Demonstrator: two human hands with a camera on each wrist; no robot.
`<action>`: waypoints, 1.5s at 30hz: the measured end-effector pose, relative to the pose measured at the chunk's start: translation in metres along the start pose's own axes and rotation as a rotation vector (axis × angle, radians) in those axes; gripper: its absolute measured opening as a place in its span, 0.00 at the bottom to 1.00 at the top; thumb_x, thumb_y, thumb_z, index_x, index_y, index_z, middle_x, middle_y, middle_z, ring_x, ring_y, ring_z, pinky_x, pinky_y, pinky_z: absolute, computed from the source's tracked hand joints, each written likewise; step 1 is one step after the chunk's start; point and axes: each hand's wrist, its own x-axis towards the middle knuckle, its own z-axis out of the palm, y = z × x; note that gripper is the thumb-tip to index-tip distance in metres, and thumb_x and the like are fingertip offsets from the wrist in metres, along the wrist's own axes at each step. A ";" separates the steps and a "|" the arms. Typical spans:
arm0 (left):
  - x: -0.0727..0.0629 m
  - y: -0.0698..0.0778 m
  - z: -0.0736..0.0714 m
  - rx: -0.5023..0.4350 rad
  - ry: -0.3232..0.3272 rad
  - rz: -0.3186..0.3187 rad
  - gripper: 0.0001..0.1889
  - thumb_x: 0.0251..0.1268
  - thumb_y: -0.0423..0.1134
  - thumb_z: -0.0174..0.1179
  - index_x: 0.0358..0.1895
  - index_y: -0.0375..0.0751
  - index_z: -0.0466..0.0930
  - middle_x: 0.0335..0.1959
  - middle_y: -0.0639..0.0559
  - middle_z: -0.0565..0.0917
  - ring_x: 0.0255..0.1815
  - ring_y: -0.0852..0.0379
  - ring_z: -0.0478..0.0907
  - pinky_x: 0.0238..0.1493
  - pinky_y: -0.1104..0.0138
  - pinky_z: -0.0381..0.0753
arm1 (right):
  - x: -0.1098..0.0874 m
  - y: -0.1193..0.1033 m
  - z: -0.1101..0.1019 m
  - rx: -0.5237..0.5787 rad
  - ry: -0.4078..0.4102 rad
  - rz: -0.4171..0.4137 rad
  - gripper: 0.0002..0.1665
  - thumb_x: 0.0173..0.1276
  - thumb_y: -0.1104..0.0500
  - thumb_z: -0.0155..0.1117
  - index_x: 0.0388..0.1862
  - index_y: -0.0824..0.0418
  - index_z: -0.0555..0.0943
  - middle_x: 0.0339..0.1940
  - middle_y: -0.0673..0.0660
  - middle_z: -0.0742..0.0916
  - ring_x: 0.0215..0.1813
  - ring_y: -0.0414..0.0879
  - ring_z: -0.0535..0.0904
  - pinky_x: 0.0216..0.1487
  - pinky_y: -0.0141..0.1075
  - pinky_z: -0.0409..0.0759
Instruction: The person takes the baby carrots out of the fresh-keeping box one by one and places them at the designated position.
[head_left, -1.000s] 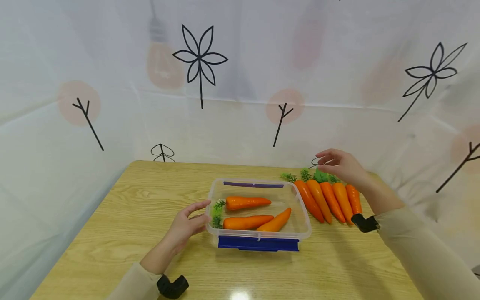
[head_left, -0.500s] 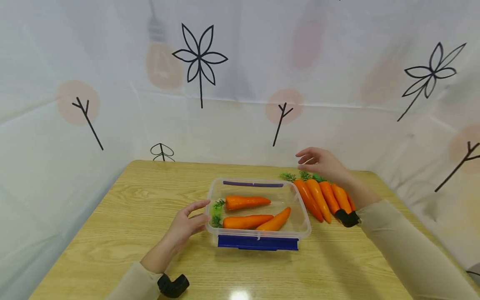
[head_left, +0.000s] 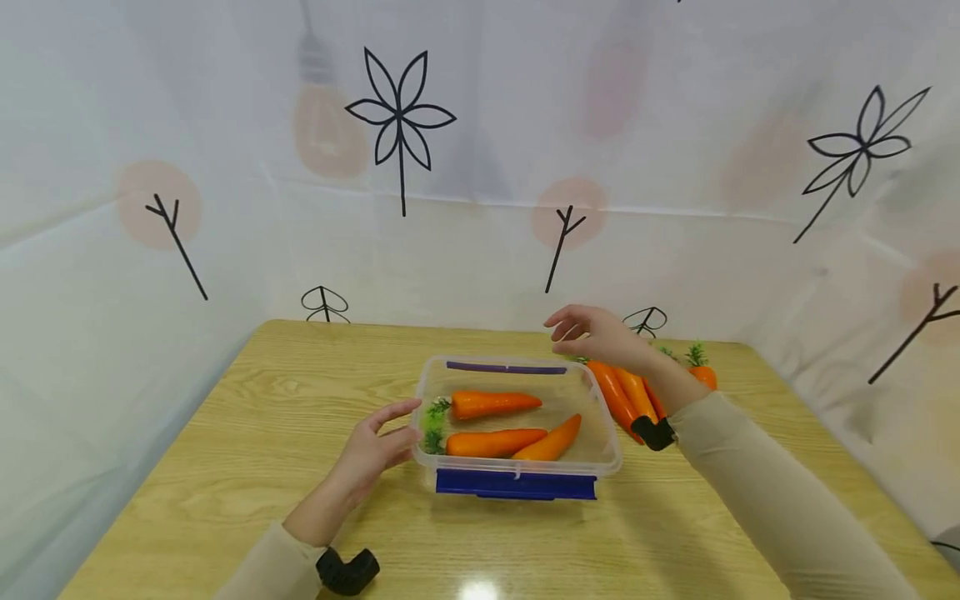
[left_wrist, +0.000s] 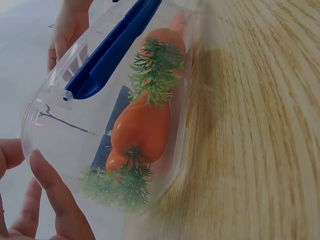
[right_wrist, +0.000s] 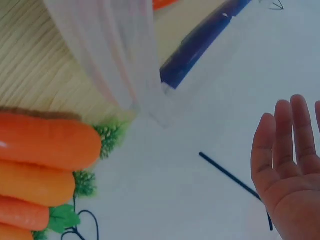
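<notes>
A clear plastic container [head_left: 592, 454] with blue clips stands on the table, holding three carrots, one of them an orange carrot [head_left: 495, 405] at the back. Straight fingers of my left hand [head_left: 367, 454] touch the container's left end; in the left wrist view, the fingertips [left_wrist: 42, 162] lie at its rim. My right hand [head_left: 600, 333] hovers near the back right corner of the container, beside the row of carrots [head_left: 615, 400]. Nothing is in it, and the right wrist view shows its fingers extended. My right forearm hides part of the carrot row.
A wooden table [head_left: 300, 392] carries everything. Behind it hangs a pale cloth [head_left: 480, 275] printed with line-drawn flowers. The carrots [right_wrist: 45, 142] in the row lie side by side with green tops toward the cloth, close to the container's right side.
My right hand has moved left across the tops of the carrot row toward the container, uncovering the rightmost carrot's top. My left hand, the container and the carrots have stayed put.
</notes>
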 end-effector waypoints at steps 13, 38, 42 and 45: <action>0.001 -0.001 -0.002 -0.003 -0.002 0.002 0.25 0.60 0.28 0.59 0.62 0.35 0.70 0.62 0.42 0.66 0.44 0.53 0.78 0.42 0.63 0.79 | 0.029 -0.006 0.032 0.021 -0.263 -0.101 0.21 0.63 0.63 0.64 0.55 0.63 0.75 0.45 0.63 0.81 0.47 0.51 0.78 0.45 0.39 0.79; -0.003 0.001 0.001 0.029 -0.025 0.073 0.20 0.60 0.30 0.60 0.56 0.29 0.75 0.68 0.49 0.64 0.58 0.45 0.67 0.46 0.60 0.78 | 0.048 0.002 0.084 -0.151 -0.531 -0.083 0.23 0.62 0.68 0.64 0.57 0.64 0.74 0.55 0.57 0.78 0.59 0.55 0.71 0.61 0.45 0.68; -0.004 0.003 0.001 0.022 -0.020 0.069 0.20 0.61 0.29 0.59 0.57 0.29 0.74 0.68 0.49 0.64 0.58 0.45 0.67 0.46 0.61 0.78 | 0.048 0.002 0.087 -0.188 -0.532 -0.073 0.26 0.61 0.69 0.64 0.59 0.60 0.74 0.55 0.57 0.78 0.59 0.54 0.71 0.60 0.45 0.68; -0.004 0.003 0.002 0.021 -0.021 0.071 0.20 0.61 0.29 0.59 0.57 0.29 0.74 0.68 0.49 0.63 0.59 0.45 0.67 0.46 0.61 0.78 | 0.047 0.001 0.091 -0.187 -0.543 -0.055 0.28 0.60 0.71 0.64 0.59 0.56 0.73 0.51 0.57 0.78 0.56 0.54 0.73 0.56 0.45 0.72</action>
